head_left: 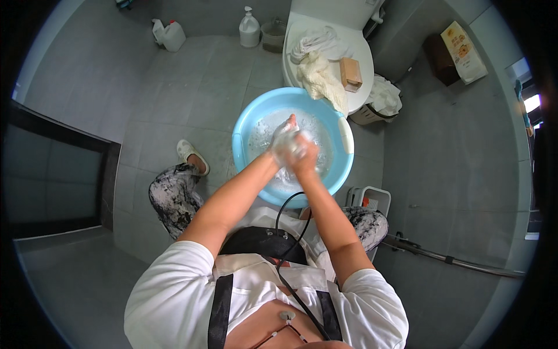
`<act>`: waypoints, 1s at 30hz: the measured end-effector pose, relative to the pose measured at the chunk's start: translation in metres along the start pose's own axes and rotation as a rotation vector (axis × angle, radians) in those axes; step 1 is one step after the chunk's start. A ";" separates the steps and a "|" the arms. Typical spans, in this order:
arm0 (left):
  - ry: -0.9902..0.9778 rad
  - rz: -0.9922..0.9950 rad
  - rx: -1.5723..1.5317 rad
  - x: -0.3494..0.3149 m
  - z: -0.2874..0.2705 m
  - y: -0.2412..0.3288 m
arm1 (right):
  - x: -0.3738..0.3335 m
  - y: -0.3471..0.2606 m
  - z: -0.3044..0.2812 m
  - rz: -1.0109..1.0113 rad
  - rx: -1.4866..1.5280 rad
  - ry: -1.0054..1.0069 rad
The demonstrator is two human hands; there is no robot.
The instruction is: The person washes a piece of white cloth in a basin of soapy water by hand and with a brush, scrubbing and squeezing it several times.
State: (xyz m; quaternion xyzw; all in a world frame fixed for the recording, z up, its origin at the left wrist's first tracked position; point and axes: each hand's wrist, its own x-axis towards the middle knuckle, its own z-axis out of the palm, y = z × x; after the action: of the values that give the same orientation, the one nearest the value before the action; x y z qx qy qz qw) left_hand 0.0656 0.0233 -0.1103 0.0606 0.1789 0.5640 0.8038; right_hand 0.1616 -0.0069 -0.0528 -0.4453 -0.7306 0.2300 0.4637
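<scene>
A light-blue plastic basin (pixel 243 118) of sudsy water stands on the floor in front of me. Both my hands are together over its middle, wet with foam and partly smeared by motion. My left hand (pixel 285 132) points up toward the far side, its reddish fingertips showing past a pale, soapy mass (pixel 286 150). From the right, my right hand (pixel 306 156) curls against that mass, which looks like wet cloth, though its kind is unclear. A white pad-like piece, perhaps a brush or handle (pixel 346 135), lies on the basin's right rim.
On the closed toilet lid (pixel 363 55) lie a cream knitted cloth (pixel 319 78), a white cloth (pixel 319 43) and a brown box (pixel 350 74). Behind the basin stand a pump bottle (pixel 249 30) and a small bucket (pixel 273 36). A filled wastebasket (pixel 372 111) is at right.
</scene>
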 end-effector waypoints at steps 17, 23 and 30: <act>0.261 -0.002 0.105 -0.022 0.041 -0.004 | 0.017 0.008 -0.004 0.039 0.072 0.191; -0.006 -0.098 0.009 -0.034 0.046 -0.001 | 0.027 0.039 -0.007 0.106 -0.001 0.135; 0.193 0.091 -0.015 -0.045 0.082 0.037 | 0.012 0.075 -0.024 0.770 1.096 -0.303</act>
State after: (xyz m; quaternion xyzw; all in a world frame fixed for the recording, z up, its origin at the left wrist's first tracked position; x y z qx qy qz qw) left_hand 0.0484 0.0037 -0.0128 0.0079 0.2484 0.6044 0.7570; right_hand 0.2141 0.0390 -0.0924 -0.3372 -0.3551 0.7747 0.4000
